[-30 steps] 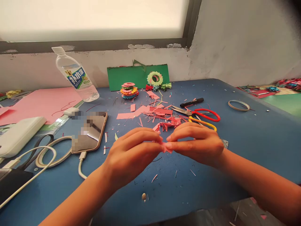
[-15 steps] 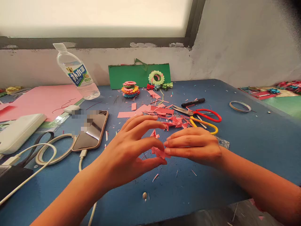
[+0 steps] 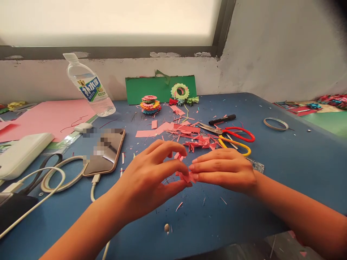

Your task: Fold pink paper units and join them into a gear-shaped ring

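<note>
Folded pink paper (image 3: 185, 177) sits near centre above the blue tabletop (image 3: 217, 224) (its exact shape is partly covered). Left hand (image 3: 146, 177) pinches it, thumb against forefinger; right hand (image 3: 225, 168) grips the opposite side, probably steadying small folds. Scissors (image 3: 217, 130) lie beyond, presumably for easy reach.

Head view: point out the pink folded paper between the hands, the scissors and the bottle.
Pink folded paper (image 3: 184, 177): head view, its visible middle.
Scissors (image 3: 219, 131): head view, near the pivot.
Bottle (image 3: 92, 89): head view, on the label.
</note>
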`<state>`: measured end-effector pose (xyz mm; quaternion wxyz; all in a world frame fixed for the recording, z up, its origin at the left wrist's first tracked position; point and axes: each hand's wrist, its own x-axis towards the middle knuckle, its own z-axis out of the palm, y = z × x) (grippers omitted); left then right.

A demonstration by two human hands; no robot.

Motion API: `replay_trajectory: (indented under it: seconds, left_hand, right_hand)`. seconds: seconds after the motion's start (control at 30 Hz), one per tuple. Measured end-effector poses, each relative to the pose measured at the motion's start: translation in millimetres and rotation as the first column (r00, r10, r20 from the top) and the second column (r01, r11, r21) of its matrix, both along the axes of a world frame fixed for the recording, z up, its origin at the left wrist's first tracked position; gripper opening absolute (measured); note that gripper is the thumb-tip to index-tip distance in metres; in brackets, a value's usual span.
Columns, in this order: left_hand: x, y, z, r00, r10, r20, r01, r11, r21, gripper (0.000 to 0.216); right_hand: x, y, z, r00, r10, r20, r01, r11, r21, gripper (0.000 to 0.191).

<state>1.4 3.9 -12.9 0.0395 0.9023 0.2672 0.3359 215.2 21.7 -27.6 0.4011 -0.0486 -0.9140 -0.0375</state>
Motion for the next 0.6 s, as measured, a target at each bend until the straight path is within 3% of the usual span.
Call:
replay_trajectory:
  seconds: [0.2, 0.43, 0.6]
  left_hand:
    - [0.8, -1.6, -1.1, 0.999, -0.017, -0.044, 0.012, 0.993, -0.121, 0.006]
    - [1.1, -0.3, -3.2, 0.995, -0.09, 0.037, 0.096, 0.977, -0.19, 0.007]
    - [-0.8, -1.4, -2.3, 0.996, -0.075, 0.043, 0.083, 0.965, -0.249, 0.01]
  right_hand:
    - [-0.2, 0.5, -0.8, 0.999, 0.016, 0.033, -0.016, 1.0, 0.006, 0.016]
    - [-0.3, 3.0, -1.4, 1.0, 0.018, 0.011, -0.018, 1.0, 0.025, 0.016]
    - [-4.0, 3.8, -4.8, 0.999, 0.045, -0.022, -0.047, 0.997, -0.062, 0.015]
